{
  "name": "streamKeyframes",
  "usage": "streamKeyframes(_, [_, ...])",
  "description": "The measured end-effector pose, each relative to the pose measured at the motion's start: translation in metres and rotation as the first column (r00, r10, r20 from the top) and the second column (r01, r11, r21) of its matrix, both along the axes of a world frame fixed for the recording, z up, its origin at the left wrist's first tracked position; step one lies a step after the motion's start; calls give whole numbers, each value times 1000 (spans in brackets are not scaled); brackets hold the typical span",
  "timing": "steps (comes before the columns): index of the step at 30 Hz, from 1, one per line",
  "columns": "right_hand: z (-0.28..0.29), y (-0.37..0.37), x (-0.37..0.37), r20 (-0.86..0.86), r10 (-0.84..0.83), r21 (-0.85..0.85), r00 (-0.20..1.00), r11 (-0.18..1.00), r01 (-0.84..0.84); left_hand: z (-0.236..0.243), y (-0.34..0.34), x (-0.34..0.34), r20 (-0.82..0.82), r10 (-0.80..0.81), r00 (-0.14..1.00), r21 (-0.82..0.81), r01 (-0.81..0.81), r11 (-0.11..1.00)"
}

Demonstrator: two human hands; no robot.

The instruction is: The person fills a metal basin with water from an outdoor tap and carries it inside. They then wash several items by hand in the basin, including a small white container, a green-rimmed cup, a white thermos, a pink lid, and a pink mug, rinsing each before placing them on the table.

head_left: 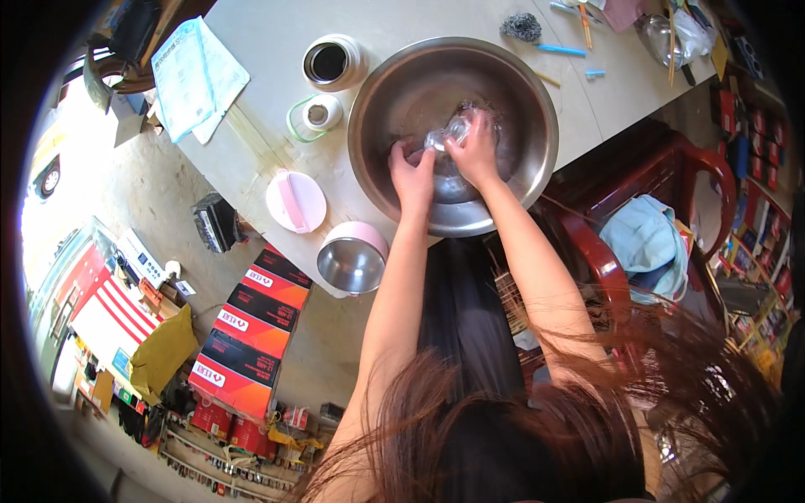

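Note:
A wide stainless steel basin (377,180) stands at the table's near edge with water in its bottom. Both my hands reach down into it. My right hand (475,155) has its fingers curled around a clear, shiny piece (458,128), its exact kind blurred by glare and water. Beside it, my left hand (412,178) is bent with thumb and fingers curved, its thumb side at the left end of the same clear piece. To the left of the basin are a pink steel-lined cup (352,261) and a round pink lid with a handle (296,203).
A white wide-mouthed flask (333,63) and a small white cap with green loop (320,112) stand left of the basin. A steel wool scrubber (521,27) and blue pen (561,51) lie beyond it. A dark red wooden chair (599,251) stands right, holding light-blue cloth (644,243).

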State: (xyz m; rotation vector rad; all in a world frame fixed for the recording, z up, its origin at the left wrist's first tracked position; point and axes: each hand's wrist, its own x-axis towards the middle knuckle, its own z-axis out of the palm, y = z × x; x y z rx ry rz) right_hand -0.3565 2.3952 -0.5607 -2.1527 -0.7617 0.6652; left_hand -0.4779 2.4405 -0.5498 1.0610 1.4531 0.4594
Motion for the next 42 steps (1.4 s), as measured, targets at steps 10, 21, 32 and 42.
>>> streamKeyframes(10, [-9, 1, -6, 205, -86, 8, 975, 996, 86, -10, -1, 19, 151, 136, 979, -194, -105, 975])
streamKeyframes(21, [11, -7, -18, -550, -51, 276, 834, 931, 239, 15, 2, 13, 415, 292, 862, -278, -186, 943])
streamKeyframes(32, [25, 3, 4, 141, -46, 74, 989, 997, 36, 23, 1, -7, 278, 148, 949, -12, -150, 989])
streamKeyframes(42, [7, 9, -5, 348, 157, -79, 924, 987, -138, 15, 2, -5, 229, 176, 957, -138, -147, 979])
